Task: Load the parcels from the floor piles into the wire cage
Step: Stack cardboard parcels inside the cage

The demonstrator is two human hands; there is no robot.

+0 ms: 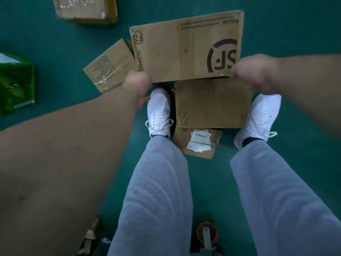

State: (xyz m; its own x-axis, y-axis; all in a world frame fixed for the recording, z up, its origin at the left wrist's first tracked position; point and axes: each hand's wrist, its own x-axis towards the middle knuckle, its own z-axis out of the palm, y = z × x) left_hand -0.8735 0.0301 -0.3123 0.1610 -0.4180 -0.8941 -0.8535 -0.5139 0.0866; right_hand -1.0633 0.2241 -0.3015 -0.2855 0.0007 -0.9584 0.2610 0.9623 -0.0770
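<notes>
Matt cardboard box [186, 48], glossy tape.

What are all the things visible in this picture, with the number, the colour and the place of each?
printed box: 1, brown, held above the floor by both hands
taped box: 1, brown, on the floor, left of the printed box
plain box: 1, brown, on the floor between the shoes
labelled box: 1, brown with a white label, at the plain box's near edge
far box: 1, brown, top left, cut off by the frame
green parcel: 1, green, left edge
wheel: 1, reddish brown, bottom edge
floor: 1, dark green, under everything
shoes: 2, white, on the floor
trousers: 1, grey, lower centre
left hand: 1, grips the printed box's near left corner
right hand: 1, grips its near right corner
</notes>
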